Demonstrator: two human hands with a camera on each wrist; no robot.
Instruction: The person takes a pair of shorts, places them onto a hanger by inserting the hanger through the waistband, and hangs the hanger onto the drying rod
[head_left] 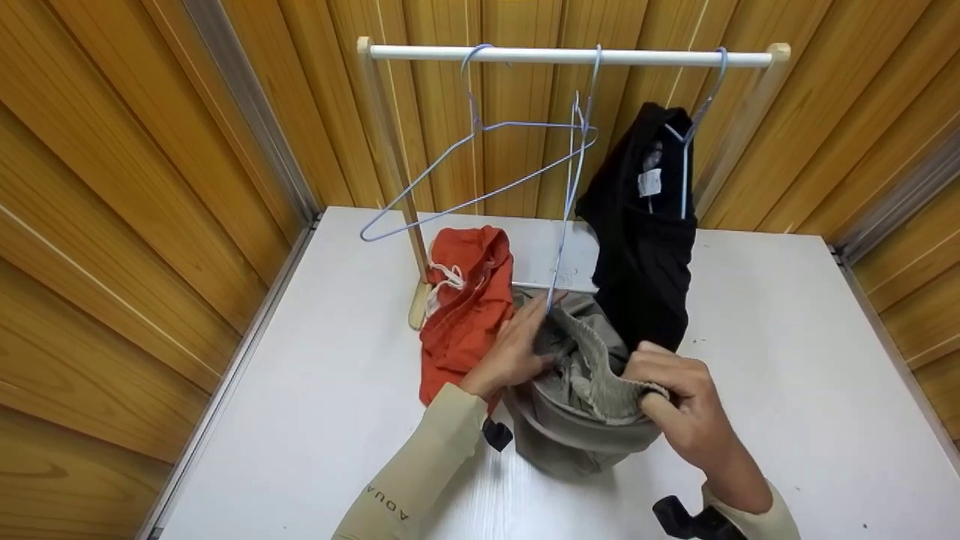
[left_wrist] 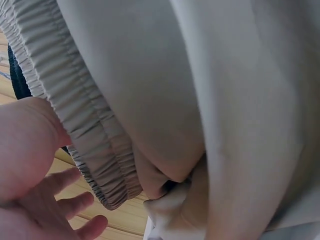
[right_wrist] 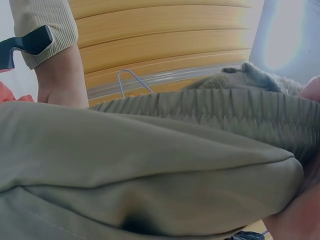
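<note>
Grey-green pants (head_left: 577, 442) with a gathered elastic waistband (right_wrist: 215, 107) are held up below the rail, the waist opening facing up. My right hand (head_left: 679, 397) grips the near right edge of that waistband. At its far left side rests my left hand (head_left: 517, 349), fingers extended beside the lower end of a thin wire hanger (head_left: 570, 187). That hanger hangs from the rail, seen nearly edge-on, and its lower end reaches the waistband. In the left wrist view, the left hand's fingers (left_wrist: 75, 202) are spread, with the thumb side against the waistband's outer face.
A white rail (head_left: 540, 55) on wooden posts stands at the back. One bare wire hanger (head_left: 480, 199) hangs at left; a black garment (head_left: 645, 247) hangs at right. Red drawstring shorts (head_left: 465, 322) lie by the left post on the white table (head_left: 300, 390). Wood-patterned walls surround it.
</note>
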